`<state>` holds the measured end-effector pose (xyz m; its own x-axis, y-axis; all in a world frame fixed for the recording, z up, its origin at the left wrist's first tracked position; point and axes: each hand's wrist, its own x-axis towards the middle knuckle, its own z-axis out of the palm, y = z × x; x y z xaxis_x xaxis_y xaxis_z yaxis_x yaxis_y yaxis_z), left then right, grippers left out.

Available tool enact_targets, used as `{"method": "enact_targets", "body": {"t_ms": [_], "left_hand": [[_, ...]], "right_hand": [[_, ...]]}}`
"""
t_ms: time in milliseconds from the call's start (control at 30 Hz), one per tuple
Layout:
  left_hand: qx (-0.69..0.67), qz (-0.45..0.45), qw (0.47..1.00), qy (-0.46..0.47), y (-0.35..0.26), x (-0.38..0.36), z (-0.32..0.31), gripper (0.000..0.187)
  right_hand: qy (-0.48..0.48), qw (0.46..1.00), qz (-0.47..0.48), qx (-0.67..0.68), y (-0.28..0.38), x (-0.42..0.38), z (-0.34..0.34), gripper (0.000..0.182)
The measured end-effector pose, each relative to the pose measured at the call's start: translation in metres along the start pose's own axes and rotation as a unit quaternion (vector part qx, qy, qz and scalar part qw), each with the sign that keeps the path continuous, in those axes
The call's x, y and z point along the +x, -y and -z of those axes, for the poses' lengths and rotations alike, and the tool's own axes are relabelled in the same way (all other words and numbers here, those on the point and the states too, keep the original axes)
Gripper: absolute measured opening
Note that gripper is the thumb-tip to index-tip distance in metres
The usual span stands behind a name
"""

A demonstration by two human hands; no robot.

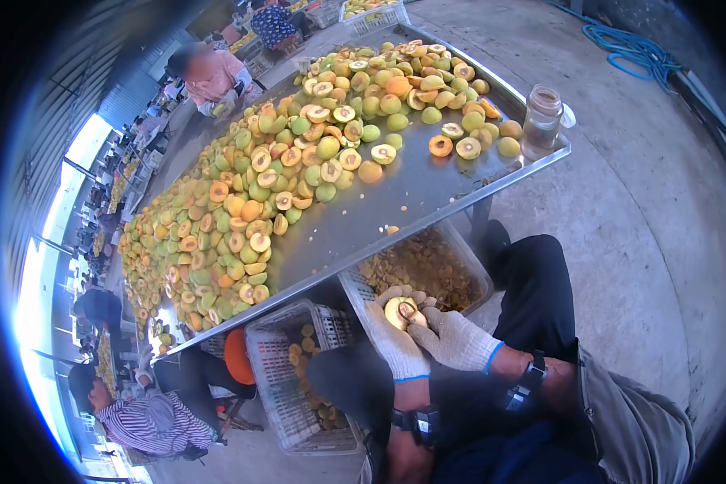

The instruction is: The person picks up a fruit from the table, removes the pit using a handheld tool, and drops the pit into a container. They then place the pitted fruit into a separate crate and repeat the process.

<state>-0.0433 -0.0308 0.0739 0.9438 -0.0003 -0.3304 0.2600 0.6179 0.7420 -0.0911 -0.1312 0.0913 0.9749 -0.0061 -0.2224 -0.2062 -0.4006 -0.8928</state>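
Both my hands wear pale knitted gloves and meet above a bin near my lap. My left hand is closed around an apricot half, cut face up. Against that same piece, the bent fingers of my right hand press from the right side; whether they also hold a small tool is hidden. Below them, the plastic bin contains many brown bits that look like pits. Beyond lies a metal table heaped with green and orange apricots, many halved.
A white crate with some fruit halves stands left of my legs. On the table's right corner is a clear jar. Co-workers sit at the left, one in a striped shirt, another in pink. A blue hose lies on the floor.
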Motion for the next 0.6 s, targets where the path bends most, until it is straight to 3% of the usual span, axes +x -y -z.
{"method": "enact_targets", "body": {"t_ms": [367, 600], "left_hand": [[0.043, 0.019, 0.999, -0.016, -0.014, 0.002, -0.005, 0.049], [0.128, -0.025, 0.991, -0.014, -0.017, 0.000, -0.012, 0.054]], "right_hand": [[0.019, 1.000, 0.000, 0.006, 0.004, -0.002, 0.000, 0.039], [0.029, 0.991, 0.036, 0.126, -0.024, 0.001, -0.012, 0.046]]}}
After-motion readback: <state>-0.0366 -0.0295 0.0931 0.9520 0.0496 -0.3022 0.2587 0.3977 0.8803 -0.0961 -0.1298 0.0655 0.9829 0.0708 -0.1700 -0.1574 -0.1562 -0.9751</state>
